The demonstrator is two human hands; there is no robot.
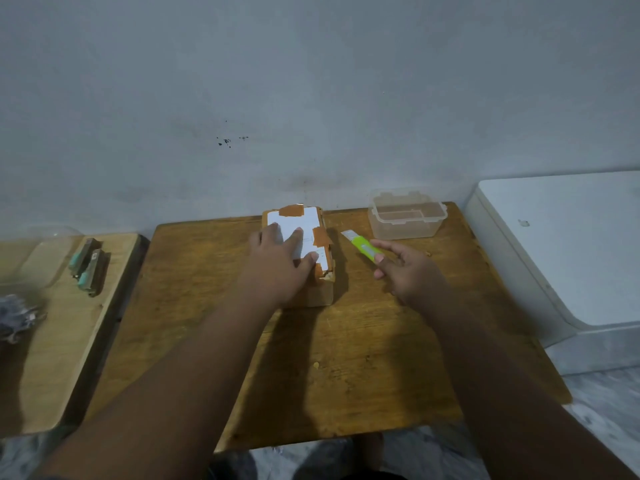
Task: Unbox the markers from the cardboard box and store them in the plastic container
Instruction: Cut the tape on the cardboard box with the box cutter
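Observation:
A small cardboard box [311, 223] with a white label and brown tape patches lies closed at the back middle of the wooden table [363, 341]. My left hand [277, 261] presses flat on its top, fingers spread. To its right, my right hand [405, 271] holds a lime-green utility knife [363, 247], its blade end pointing toward the box's right side but apart from it. An empty clear plastic container [407, 218] without a lid stands at the back right of the table. No markers are visible.
A lighter wooden board [52, 323] lies to the left with two teal-capped objects [86, 268] and a grey bundle [15, 317]. A white appliance [561, 247] stands to the right of the table. The grey wall runs right behind.

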